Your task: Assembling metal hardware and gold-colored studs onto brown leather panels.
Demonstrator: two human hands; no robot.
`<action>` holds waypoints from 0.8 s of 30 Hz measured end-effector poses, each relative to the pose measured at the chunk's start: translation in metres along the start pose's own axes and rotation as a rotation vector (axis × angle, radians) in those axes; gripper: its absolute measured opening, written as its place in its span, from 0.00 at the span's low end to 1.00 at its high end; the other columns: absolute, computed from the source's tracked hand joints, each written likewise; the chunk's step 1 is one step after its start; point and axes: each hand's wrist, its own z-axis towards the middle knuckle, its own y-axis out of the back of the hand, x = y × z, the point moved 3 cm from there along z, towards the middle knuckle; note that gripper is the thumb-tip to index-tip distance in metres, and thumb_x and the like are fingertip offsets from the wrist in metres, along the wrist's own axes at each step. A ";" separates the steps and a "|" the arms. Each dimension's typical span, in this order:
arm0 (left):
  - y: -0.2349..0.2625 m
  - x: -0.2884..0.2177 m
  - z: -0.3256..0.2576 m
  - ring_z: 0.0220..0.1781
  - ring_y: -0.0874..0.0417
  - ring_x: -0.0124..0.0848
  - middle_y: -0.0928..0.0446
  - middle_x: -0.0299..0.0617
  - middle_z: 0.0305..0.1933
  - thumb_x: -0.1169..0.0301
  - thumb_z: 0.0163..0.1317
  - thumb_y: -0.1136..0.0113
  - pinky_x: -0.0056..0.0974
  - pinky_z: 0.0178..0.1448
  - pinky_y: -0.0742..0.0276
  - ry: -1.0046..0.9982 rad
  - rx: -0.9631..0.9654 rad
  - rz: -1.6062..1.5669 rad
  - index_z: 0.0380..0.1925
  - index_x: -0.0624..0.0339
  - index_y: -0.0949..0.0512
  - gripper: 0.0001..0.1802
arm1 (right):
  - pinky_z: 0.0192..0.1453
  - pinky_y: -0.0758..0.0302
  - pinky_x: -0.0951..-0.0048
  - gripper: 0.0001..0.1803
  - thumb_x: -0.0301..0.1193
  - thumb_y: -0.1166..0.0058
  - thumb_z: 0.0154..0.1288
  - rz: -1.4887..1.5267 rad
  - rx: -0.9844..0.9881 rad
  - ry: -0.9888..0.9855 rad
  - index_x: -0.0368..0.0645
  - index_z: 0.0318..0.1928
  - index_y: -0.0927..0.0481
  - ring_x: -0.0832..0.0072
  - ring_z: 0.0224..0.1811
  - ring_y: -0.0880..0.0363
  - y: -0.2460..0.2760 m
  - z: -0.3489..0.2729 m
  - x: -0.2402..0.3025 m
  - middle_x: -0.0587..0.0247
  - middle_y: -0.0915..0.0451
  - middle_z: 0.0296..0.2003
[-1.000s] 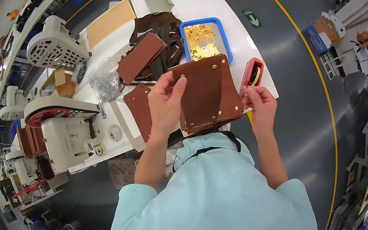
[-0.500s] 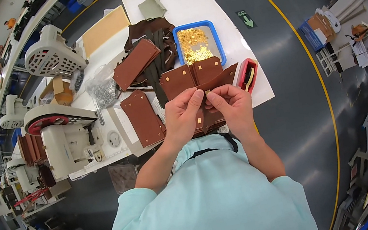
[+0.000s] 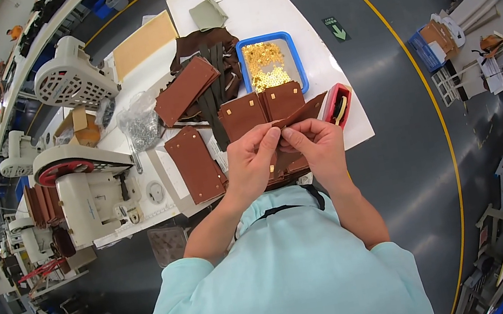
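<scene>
My left hand (image 3: 253,156) and my right hand (image 3: 318,148) meet over the near edge of the table. Both pinch a brown leather piece (image 3: 303,111), thumbs on top, its free end pointing up to the right. Whether a small fitting sits between the fingertips is hidden. Beneath and beyond lie brown leather panels (image 3: 243,113) with small gold clasps on them. Left of my hands is a stack of brown panels (image 3: 192,166) with metal studs at the corners. Past the panels, a blue-rimmed tray (image 3: 297,57) holds many small gold metal parts (image 3: 266,62).
A pink-red box (image 3: 340,103) with a yellow-handled tool stands at the table's right edge. Dark straps and another brown stack (image 3: 187,91) lie behind. Leftward are a clear plastic bag (image 3: 142,125) and a white sewing machine (image 3: 82,190). A yellow floor line (image 3: 428,89) runs at right.
My hands stay nearly in place, still pinching the leather piece. Its free end has tilted slightly lower, and the gold glint by my right fingertips no longer shows.
</scene>
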 end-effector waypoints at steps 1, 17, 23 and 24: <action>-0.001 -0.002 0.000 0.26 0.29 0.15 0.22 0.32 0.28 0.65 0.72 0.45 0.24 0.27 0.35 -0.050 -0.018 -0.003 0.43 0.67 0.18 0.15 | 0.42 0.18 0.78 0.07 0.24 0.39 0.65 0.000 0.001 0.001 0.30 0.38 0.18 0.79 0.32 0.17 0.000 0.001 0.001 0.58 0.15 0.33; 0.028 0.010 0.021 0.34 0.18 0.20 0.16 0.37 0.34 0.76 0.59 0.32 0.26 0.40 0.21 0.170 0.066 0.061 0.40 0.68 0.17 0.10 | 0.27 0.25 0.82 0.13 0.34 0.48 0.73 -0.233 0.059 -0.156 0.36 0.39 0.18 0.82 0.23 0.21 0.046 0.007 -0.019 0.62 0.16 0.29; 0.042 -0.018 0.028 0.42 0.19 0.21 0.18 0.38 0.43 0.82 0.58 0.38 0.26 0.45 0.22 0.089 0.041 0.239 0.47 0.65 0.22 0.15 | 0.42 0.21 0.66 0.20 0.41 0.40 0.62 -0.912 -0.536 -0.134 0.35 0.44 0.16 0.64 0.34 0.15 0.219 0.028 -0.127 0.50 0.15 0.34; 0.040 -0.026 0.028 0.44 0.18 0.24 0.19 0.40 0.47 0.84 0.57 0.43 0.29 0.45 0.22 0.047 0.082 0.329 0.51 0.63 0.24 0.20 | 0.35 0.21 0.70 0.21 0.40 0.39 0.61 -0.974 -0.465 -0.195 0.35 0.46 0.17 0.68 0.30 0.16 0.224 0.031 -0.137 0.52 0.15 0.33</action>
